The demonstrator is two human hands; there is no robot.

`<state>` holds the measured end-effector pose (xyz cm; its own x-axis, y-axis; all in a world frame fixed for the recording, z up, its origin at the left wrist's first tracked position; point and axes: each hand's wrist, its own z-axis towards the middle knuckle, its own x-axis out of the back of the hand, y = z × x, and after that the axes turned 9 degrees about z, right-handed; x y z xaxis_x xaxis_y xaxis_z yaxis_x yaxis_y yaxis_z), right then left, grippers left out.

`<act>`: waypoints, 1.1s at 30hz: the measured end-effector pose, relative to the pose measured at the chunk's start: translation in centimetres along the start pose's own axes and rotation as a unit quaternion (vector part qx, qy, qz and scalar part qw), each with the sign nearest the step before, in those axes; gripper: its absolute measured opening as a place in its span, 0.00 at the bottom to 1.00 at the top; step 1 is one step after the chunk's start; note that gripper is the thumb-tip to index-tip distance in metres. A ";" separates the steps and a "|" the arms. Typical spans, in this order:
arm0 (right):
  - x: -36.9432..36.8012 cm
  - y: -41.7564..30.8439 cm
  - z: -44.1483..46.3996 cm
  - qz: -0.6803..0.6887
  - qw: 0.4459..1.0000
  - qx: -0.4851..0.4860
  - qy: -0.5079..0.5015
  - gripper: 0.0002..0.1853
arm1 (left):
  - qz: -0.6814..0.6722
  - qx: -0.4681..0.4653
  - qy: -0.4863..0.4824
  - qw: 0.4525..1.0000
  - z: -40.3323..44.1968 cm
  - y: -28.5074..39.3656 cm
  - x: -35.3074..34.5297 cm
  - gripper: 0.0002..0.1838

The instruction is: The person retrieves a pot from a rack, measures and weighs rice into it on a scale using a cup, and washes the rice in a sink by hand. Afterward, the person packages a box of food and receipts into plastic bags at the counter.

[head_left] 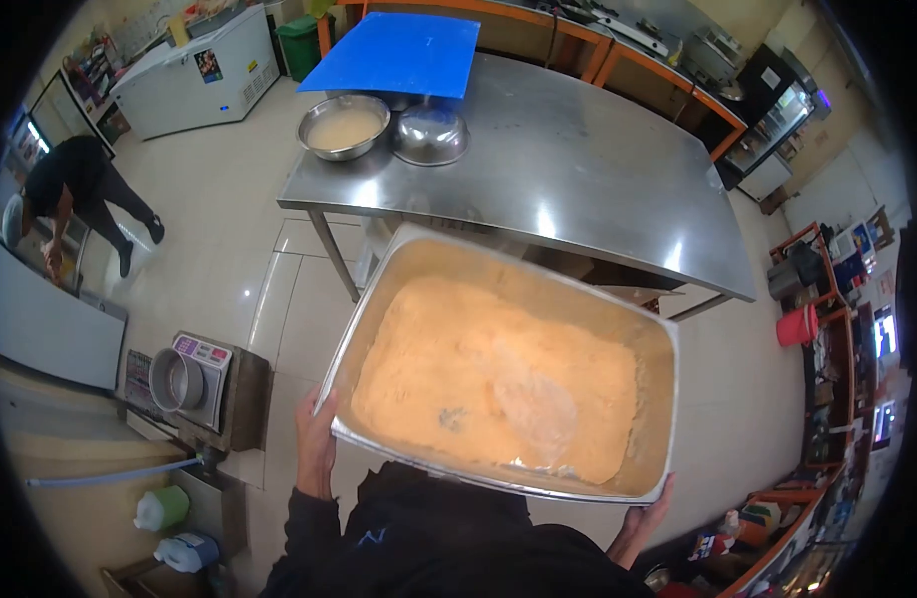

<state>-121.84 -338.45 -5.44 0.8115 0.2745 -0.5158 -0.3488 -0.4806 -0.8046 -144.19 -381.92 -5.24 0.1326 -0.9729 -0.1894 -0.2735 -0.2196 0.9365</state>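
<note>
A large rectangular metal pan is held up in front of my body, slightly tilted, between both hands. Orange powder or crumbs cover its bottom, and a clear plastic bag or sheet lies on top of them. My left hand grips the pan's near left corner, fingers partly hidden beneath it. At the near right corner, my right hand is closed on the rim, most of its fingers out of sight. The pan is close to the front edge of the steel table.
On the table stand a bowl of pale contents, an overturned metal bowl and a blue board. A scale with a round tin is at left. Another person bends by a white freezer. Shelves line the right.
</note>
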 end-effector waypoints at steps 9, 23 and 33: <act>-7.7 -3.5 17.4 0.048 0.994 0.078 -0.057 0.21 | -0.071 -0.103 -0.103 0.987 13.3 2.7 -15.6 0.20; -14.8 -1.1 50.3 0.162 0.965 -0.053 -0.202 0.25 | -0.126 -0.022 -0.127 0.984 32.0 4.5 -32.9 0.25; -26.2 33.2 25.1 -0.190 0.837 -0.500 -0.115 0.24 | -0.139 0.204 0.284 0.926 24.8 -19.1 -16.8 0.28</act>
<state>-166.45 -340.72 -25.97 0.6232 0.6636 -0.4139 0.5741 -0.7475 -0.3342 -164.83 -363.17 -27.23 0.6999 -0.7055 -0.1119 -0.4764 -0.5777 0.6628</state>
